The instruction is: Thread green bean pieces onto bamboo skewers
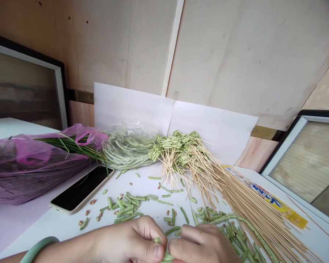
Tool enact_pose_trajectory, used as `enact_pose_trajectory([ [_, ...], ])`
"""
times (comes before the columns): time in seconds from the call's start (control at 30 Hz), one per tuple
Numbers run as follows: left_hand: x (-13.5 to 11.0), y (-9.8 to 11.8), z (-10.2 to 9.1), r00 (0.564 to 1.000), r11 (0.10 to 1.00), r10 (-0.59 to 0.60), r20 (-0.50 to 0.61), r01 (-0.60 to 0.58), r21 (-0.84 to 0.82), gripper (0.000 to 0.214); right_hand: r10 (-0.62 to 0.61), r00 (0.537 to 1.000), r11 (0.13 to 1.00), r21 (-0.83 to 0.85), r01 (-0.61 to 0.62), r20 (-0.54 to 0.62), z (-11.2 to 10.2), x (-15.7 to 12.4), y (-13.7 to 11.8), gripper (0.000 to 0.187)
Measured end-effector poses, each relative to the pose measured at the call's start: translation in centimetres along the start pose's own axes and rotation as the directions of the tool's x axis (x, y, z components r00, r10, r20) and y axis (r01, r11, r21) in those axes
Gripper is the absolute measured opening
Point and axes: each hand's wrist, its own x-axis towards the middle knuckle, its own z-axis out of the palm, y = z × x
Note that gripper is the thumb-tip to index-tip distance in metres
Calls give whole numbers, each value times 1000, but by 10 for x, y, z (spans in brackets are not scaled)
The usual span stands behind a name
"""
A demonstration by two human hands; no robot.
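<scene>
My left hand (134,237) is closed, thumb and fingers pinching a piece of long green bean (167,258) at the bottom edge. Close against it, my right hand (203,244) has its fingers curled at the same bean; its fingertips are partly hidden. Cut bean pieces (127,206) lie scattered on the white table just beyond my left hand. Beside my right hand is another heap of bean pieces (235,233), with a longer bean (241,217) across it. Farther back, bean pieces threaded on skewers (178,146) are piled together.
Loose bamboo skewers (244,204) fan out at the right, over a yellow package (287,212). A phone (82,190) lies at left, near a purple plastic bag (38,168) of green stalks. A clear bag of long beans (128,146) stands behind. White boards (131,106) lean on the wall.
</scene>
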Motion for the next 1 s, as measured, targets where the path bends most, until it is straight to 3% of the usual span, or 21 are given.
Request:
enact_pose_trajectory([
  [0.23,3,1,9,991,952,130,33,-116,-282,50,-42,989,980,-198,14,-140,-4,2,-1,40],
  [0.5,1,-5,16,988,878,157,6,-136,-459,42,-117,984,955,-287,75,-134,-8,4,-3,26],
  [0.6,-1,-1,5,968,792,209,-138,-250,-558,38,-114,982,951,-304,63,-151,-25,3,5,17],
  [0.67,-4,7,-5,916,718,267,-299,-396,-573,37,-89,958,950,-312,-1,-274,-37,0,14,10],
  [0.73,-7,15,-12,877,674,295,-380,-473,-567,34,1,945,950,-294,-103,-328,-44,-3,20,16],
  [0.87,-4,16,-12,930,743,223,-291,-356,-567,38,145,981,969,-183,-167,-130,-34,-6,19,35],
  [1.0,2,6,-4,963,883,126,-240,-219,-415,53,125,990,988,-99,-118,64,-16,-5,10,56],
])
